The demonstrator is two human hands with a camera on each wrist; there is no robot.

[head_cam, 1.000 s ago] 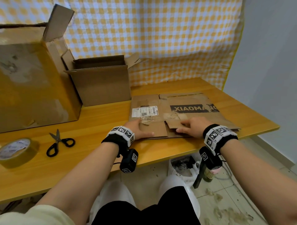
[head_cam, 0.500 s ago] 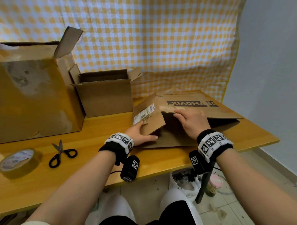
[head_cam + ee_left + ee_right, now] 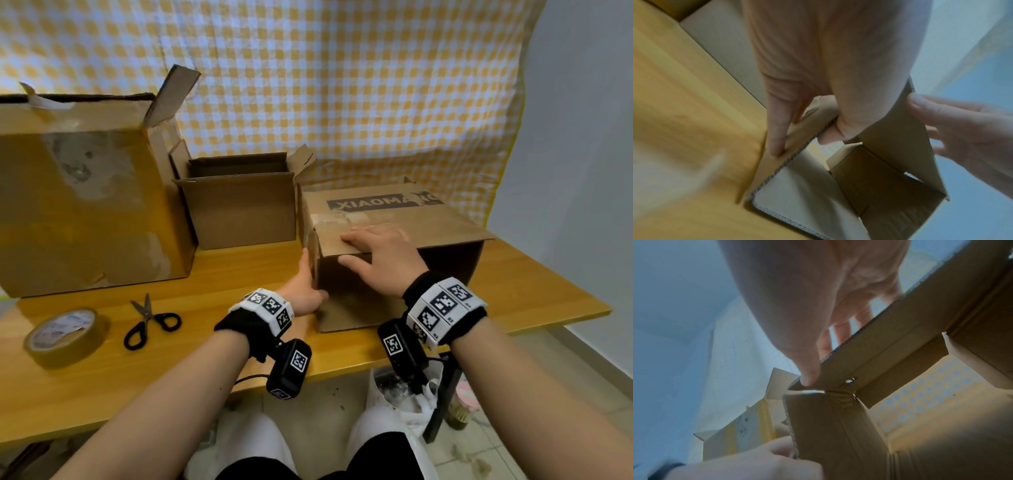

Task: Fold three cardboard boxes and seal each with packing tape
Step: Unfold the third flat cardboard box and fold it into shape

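A brown cardboard box [image 3: 394, 209] with dark upside-down lettering lies on its side on the wooden table [image 3: 205, 346], opened into a hollow tube with its near end open. My left hand [image 3: 306, 289] pinches the box's left wall at the near edge; in the left wrist view the thumb is inside and the fingers outside [image 3: 803, 142]. My right hand [image 3: 376, 257] holds the top panel's near edge. Its fingers lie on top and the thumb sits underneath, as the right wrist view [image 3: 826, 356] shows. A roll of packing tape [image 3: 63, 337] lies at the table's left front.
Black-handled scissors [image 3: 150, 320] lie between the tape and my left wrist. A large worn box [image 3: 85, 212] stands at the back left, with a smaller box [image 3: 239, 205] beside it; both are open on top. A checked cloth hangs behind. The table edge is close to the box's right.
The box was flat on the table a second ago. Both hands have lifted its upper layer, and it now stands opened as a tube. The view has tilted upward.
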